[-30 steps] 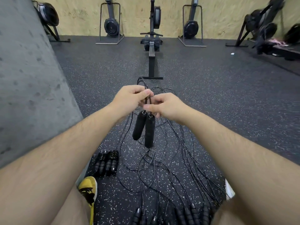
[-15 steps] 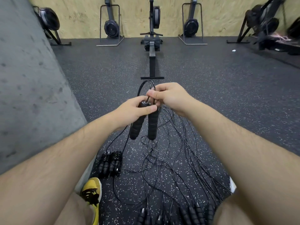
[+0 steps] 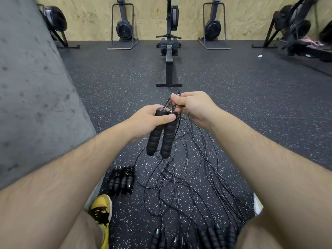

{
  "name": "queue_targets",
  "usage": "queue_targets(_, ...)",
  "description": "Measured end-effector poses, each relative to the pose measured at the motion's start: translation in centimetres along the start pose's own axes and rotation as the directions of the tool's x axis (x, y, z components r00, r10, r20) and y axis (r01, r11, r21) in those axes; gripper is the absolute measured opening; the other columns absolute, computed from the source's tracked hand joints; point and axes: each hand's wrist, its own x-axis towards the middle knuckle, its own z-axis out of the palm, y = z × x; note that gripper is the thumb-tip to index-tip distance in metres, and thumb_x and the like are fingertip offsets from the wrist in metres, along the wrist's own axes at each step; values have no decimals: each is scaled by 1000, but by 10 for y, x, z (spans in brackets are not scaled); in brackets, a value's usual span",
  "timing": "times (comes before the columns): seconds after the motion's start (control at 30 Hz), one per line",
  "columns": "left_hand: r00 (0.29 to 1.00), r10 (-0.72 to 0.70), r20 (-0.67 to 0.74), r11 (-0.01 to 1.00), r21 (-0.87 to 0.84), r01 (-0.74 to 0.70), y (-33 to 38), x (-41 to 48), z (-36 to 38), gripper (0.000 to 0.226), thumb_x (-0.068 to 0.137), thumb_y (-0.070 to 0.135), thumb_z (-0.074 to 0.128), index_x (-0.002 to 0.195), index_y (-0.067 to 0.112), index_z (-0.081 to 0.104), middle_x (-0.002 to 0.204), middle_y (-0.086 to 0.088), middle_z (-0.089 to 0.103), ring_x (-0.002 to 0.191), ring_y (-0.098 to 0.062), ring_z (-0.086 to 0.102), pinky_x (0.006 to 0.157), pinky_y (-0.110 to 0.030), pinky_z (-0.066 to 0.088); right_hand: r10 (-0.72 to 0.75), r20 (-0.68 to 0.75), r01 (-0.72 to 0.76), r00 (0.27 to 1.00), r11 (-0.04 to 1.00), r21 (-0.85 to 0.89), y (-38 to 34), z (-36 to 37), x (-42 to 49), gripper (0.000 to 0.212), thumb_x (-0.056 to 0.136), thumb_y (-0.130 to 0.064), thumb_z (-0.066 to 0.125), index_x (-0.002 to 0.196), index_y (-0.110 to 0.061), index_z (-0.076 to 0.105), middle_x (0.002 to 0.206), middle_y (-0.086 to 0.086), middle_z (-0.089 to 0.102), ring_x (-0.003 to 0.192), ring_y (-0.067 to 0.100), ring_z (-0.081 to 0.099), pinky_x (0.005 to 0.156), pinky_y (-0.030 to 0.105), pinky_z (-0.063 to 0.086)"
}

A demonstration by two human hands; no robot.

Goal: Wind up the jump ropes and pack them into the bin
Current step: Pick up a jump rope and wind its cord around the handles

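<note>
Slightly raised, black foam handles (image 3: 168,135) are gripped by left hand (image 3: 149,119). Pinched by right hand (image 3: 195,106), thin black cord (image 3: 165,103) should be wound tight.

Black speckled rubber floor (image 3: 251,105), grey concrete wall (image 3: 32,96) on the left, plywood wall (image 3: 89,15) at the back. One rowing machine (image 3: 168,51) laid out flat in the centre with its rail toward the camera, and two upright rowers (image 3: 124,29) (image 3: 212,29) flanking it against the plywood. Yellow-and-black shoe (image 3: 101,211) at bottom left, small white scrap (image 3: 260,56) on the floor far right.
</note>
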Motion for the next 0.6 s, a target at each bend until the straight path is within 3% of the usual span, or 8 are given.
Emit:
queue_targets(0.13, 999, -20, -35, 999, -43, 19, 3, 2, 4, 34, 93, 33, 72, 105, 1, 67, 88, -3, 63, 83, -15, 54, 81, -33, 42, 20, -44, -18, 999, 999, 48, -4, 3, -3, 36, 93, -20, 71, 98, 15, 68, 81, 12, 62, 69, 18, 59, 78, 28, 58)
queue_targets(0.23, 994, -54, -91, 988, -146, 41, 6, 4, 3, 29, 88, 39, 73, 95, 11, 67, 89, -6, 63, 84, -18, 54, 80, -34, 42, 32, -139, -48, 990, 992, -116, -8, 9, -5, 27, 94, -27, 63, 88, -2, 70, 73, 4, 63, 63, 15, 59, 85, 39, 58)
queue_targets(0.3, 989, -77, -128, 976, -211, 49, 6, 6, 0, 29, 84, 44, 73, 88, 16, 68, 90, -11, 69, 86, -21, 59, 85, -38, 46, 41, -112, -73, 993, 951, -299, -12, 14, -13, 23, 79, -32, 58, 90, -13, 66, 81, 4, 67, 73, 18, 62, 91, 50, 57)
queue_targets(0.4, 969, -118, -215, 942, -332, 41, 10, 10, 1, 24, 94, 30, 71, 78, 14, 63, 75, -8, 68, 74, -21, 60, 78, -35, 48, 113, 74, -52, 991, 824, -564, -10, 27, -42, 65, 71, -39, 73, 125, -17, 45, 113, 2, 63, 100, 18, 62, 89, 41, 54)
queue_targets(0.47, 956, -144, -256, 925, -377, 39, 12, 12, 4, 25, 98, 24, 66, 76, 12, 63, 72, -7, 65, 70, -20, 61, 79, -37, 50, 115, 134, 8, 984, 729, -685, 1, 39, -58, 88, 63, -48, 84, 128, -19, 33, 119, 2, 55, 105, 19, 59, 89, 41, 53)
queue_targets(0.53, 955, -151, -254, 923, -383, 44, 15, 12, 7, 26, 100, 25, 62, 82, 7, 66, 79, -13, 66, 69, -21, 62, 79, -36, 51, 59, 97, 38, 994, 634, -772, 14, 49, -65, 102, 59, -52, 88, 132, -19, 26, 124, 5, 46, 110, 28, 56, 92, 46, 51)
queue_targets(0.6, 958, -143, -250, 917, -398, 33, 16, 12, 9, 29, 102, 26, 59, 89, 1, 68, 78, -15, 67, 64, -19, 63, 72, -33, 52, -49, 18, 43, 999, 578, -815, 21, 55, -63, 98, 64, -44, 87, 133, -16, 23, 123, 8, 44, 110, 35, 58, 88, 47, 51)
